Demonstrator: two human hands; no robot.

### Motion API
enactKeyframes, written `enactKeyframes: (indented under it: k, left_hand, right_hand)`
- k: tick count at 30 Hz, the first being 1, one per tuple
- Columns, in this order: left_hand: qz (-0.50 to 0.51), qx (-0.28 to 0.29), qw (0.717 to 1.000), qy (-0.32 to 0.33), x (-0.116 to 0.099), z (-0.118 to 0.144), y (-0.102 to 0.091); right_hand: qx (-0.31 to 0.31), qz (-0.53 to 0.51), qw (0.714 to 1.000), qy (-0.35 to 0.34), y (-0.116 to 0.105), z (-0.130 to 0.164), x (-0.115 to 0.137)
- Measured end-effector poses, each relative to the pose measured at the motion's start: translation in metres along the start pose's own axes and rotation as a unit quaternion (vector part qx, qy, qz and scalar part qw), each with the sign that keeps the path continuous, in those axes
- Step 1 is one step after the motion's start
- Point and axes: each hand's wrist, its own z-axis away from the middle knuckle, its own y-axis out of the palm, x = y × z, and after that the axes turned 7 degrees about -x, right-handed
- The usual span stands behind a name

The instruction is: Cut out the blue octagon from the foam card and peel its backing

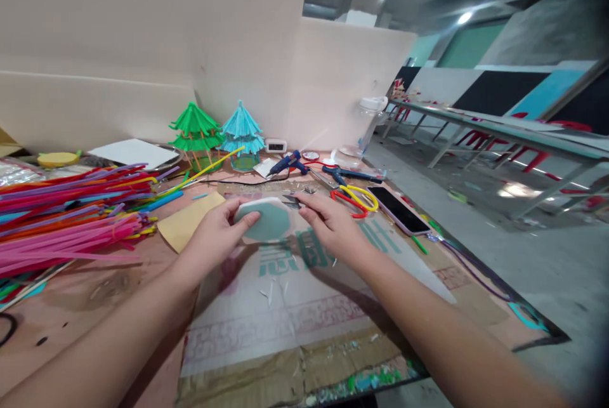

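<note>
Resting over the cardboard-covered desk [118,294], a pale green hexagonal foam piece [266,223] is gripped by left hand [216,230] fingers; small metal snips [291,200] are pinched in the right hand [328,224]; trimming appears unfinished.

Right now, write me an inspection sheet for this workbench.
Surface: table covered with flattened printed cardboard; small scraps along the near edge.
Job's things: pale green hexagonal piece held over the cardboard; small snips at its right edge.
Clutter: pile of coloured straws, tan paper, green paper pagoda, blue paper pagoda, blue glue gun, scissors, phone.
Hands: left hand grips the piece; right hand holds the snips.
Cables: black cord runs toward the glue gun.
Surroundings: cardboard wall behind; long tables and red stools on the right.
</note>
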Motion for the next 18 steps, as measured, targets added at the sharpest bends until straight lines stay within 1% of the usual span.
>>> enactKeyframes:
  k: [6,10,18]
  left_hand:
    - [-0.019,-0.001,1.000,0.007,-0.0063,0.0024,-0.0001]
    - [-0.014,0.009,1.000,0.003,-0.0058,0.0025,0.0008]
    - [-0.023,0.002,1.000,0.009,-0.0077,0.0024,-0.0005]
  right_hand:
    - [0.011,-0.006,1.000,0.003,0.0016,0.0004,0.0033]
    - [0.017,-0.014,1.000,0.008,0.0025,0.0002,0.0046]
    - [0.017,-0.029,0.999,0.001,0.0024,0.0009,0.0063]
